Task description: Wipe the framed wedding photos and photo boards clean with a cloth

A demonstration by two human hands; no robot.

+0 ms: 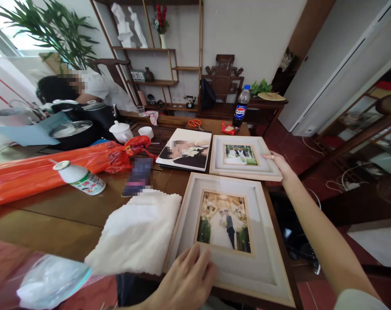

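Note:
Two light-wood picture frames lie on the table's right side. The larger, near picture frame (263,254) has a wide white mount around a photo of a couple by a staircase. My left hand (189,277) is closed over its lower edge, fingers bent onto the front and thumb hidden. Beyond it lies the far picture frame (217,157), with a photo of a couple outdoors. At its right edge, my right hand (277,163) grips the wood, with a ring on one finger. A folded white cloth (137,232) touches the near frame's left side.
A photo album (185,150), scissors (195,124) and a cola bottle (242,105) stand farther back. Left are a white bottle (80,178), an orange plastic-wrapped bundle (53,170), a phone-like dark item (139,176) and a plastic bag (51,280). A person (85,88) sits behind the pots.

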